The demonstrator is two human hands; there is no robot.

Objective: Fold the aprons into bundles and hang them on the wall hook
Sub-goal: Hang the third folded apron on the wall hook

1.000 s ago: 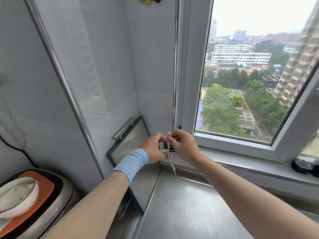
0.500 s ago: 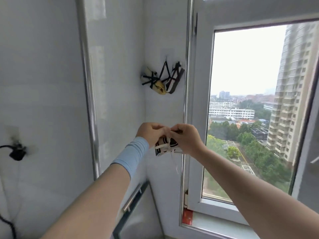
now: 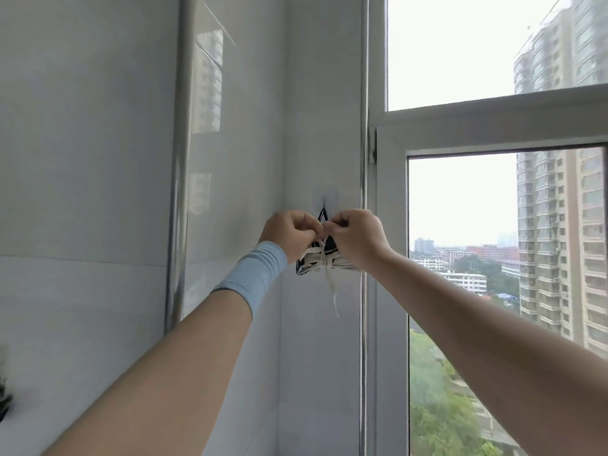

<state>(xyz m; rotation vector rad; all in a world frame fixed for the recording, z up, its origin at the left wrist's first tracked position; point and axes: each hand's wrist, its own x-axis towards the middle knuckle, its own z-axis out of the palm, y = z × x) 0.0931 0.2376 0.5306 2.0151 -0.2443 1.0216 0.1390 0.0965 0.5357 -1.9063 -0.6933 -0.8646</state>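
A person's 2 bare arms reach up and forward toward a corner where a pale tiled wall [image 3: 98,159] meets a white window frame [image 3: 390,225]. The left hand [image 3: 291,233] and the right hand [image 3: 357,236] meet knuckle to knuckle at the middle of the view. The fingers of both hands are curled inward, and the fingertips press together around the top of a pale string [image 3: 332,291]. The exact grip on it is hidden behind the knuckles.

A small folded apron bundle [image 3: 314,263] hangs just under the 2 hands, touching them. It is white with dark markings and is bound by the string, whose loose end dangles below it.

Just above the hands, a small hook [image 3: 324,201] sits on the wall next to the window frame. A black strap [image 3: 321,214] hangs from the hook in a narrow triangle and drops out of sight behind the hands. The bundle sits just below the hook. Whether its string reaches the hook cannot be told.

A light blue wristband [image 3: 253,274] covers the left wrist. A shiny metal strip [image 3: 176,192] runs up the wall on the left. Through the window glass [image 3: 460,209] are tall apartment blocks, lower buildings and green trees under a white sky.
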